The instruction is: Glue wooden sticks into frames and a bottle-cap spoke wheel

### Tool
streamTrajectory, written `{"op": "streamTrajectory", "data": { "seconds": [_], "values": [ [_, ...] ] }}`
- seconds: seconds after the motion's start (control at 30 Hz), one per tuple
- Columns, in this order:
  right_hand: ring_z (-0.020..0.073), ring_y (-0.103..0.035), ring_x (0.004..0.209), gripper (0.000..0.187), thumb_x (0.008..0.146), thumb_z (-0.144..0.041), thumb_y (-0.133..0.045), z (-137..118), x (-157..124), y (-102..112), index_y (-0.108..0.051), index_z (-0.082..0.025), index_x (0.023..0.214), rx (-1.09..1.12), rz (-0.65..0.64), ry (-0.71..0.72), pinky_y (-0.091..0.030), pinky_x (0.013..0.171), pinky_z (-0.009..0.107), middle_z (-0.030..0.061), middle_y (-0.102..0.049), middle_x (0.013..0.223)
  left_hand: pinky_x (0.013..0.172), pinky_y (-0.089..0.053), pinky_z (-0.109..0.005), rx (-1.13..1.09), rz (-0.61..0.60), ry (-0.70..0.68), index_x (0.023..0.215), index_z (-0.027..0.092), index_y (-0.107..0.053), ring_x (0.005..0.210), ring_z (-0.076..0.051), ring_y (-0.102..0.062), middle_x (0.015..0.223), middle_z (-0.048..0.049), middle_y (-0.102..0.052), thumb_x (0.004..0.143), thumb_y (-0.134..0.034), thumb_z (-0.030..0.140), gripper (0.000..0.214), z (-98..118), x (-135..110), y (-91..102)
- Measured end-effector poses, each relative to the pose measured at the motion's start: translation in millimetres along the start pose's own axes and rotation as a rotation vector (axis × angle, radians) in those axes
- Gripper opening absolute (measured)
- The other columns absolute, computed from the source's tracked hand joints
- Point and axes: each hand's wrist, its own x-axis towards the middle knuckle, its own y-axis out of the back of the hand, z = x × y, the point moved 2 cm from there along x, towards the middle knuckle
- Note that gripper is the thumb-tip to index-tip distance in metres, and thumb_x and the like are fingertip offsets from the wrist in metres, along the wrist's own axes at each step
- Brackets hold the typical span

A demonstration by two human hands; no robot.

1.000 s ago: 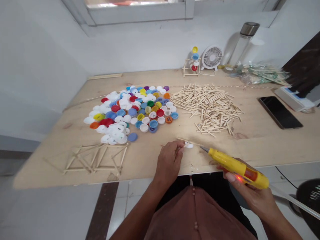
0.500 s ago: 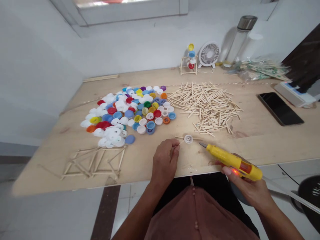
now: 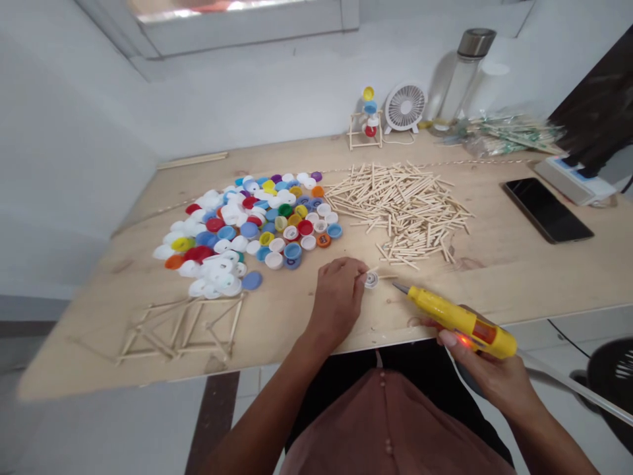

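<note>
My left hand [image 3: 339, 297] rests on the wooden table [image 3: 519, 264] with its fingers pinched on a white bottle cap [image 3: 371, 280] that sits on a thin wooden stick. My right hand [image 3: 487, 373] grips a yellow glue gun [image 3: 457, 320] at the table's front edge. Its nozzle points left, a short way from the cap. A small red light glows on the gun's body.
A heap of coloured bottle caps [image 3: 252, 224] lies left of centre, a pile of wooden sticks [image 3: 403, 204] right of it. A stick frame [image 3: 182, 326] lies front left. A phone [image 3: 546, 210], small fan [image 3: 405, 107], bottle [image 3: 462, 72] and stick-and-cap model [image 3: 366, 119] stand further back.
My left hand let go of the cap for a moment, then moved back and pinched it again. The glue gun stayed almost where it was.
</note>
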Motion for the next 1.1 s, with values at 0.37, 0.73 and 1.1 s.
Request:
{"op": "streamTrajectory", "data": {
  "seconds": [0.37, 0.73, 1.1],
  "values": [
    [0.0215, -0.071, 0.081, 0.022, 0.078, -0.037, -0.068, 8, -3, 4, -0.072, -0.021, 0.093, 0.006, 0.055, -0.061, -0.06, 0.073, 0.029, 0.0052, -0.075, 0.088, 0.096, -0.038, -0.041, -0.043, 0.108, -0.352, 0.091, 0.019, -0.056, 0.108, -0.021, -0.055, 0.104, -0.0056, -0.069, 0.087, -0.047, 0.008, 0.015, 16, -54, -9.5],
    [0.0218, -0.07, 0.082, 0.022, 0.078, -0.04, -0.068, 7, -9, 6, -0.073, -0.023, 0.091, -0.009, 0.079, -0.082, -0.059, 0.078, 0.031, 0.0041, -0.075, 0.086, 0.087, -0.04, -0.041, 0.092, 0.029, -0.466, 0.091, 0.019, -0.057, 0.094, -0.02, -0.06, 0.113, -0.0037, -0.068, 0.088, -0.047, 0.009, 0.014, 16, -54, -15.8],
    [0.0205, -0.071, 0.081, 0.018, 0.079, -0.038, -0.067, 10, -10, 7, -0.072, -0.028, 0.092, 0.031, 0.083, -0.057, -0.059, 0.077, 0.031, 0.0012, -0.075, 0.087, 0.07, -0.05, -0.024, -0.231, -0.007, -0.095, 0.098, 0.02, -0.056, 0.081, -0.013, -0.065, 0.089, -0.002, -0.069, 0.093, -0.043, 0.018, 0.015, 8, -49, -2.0]
  ]
}}
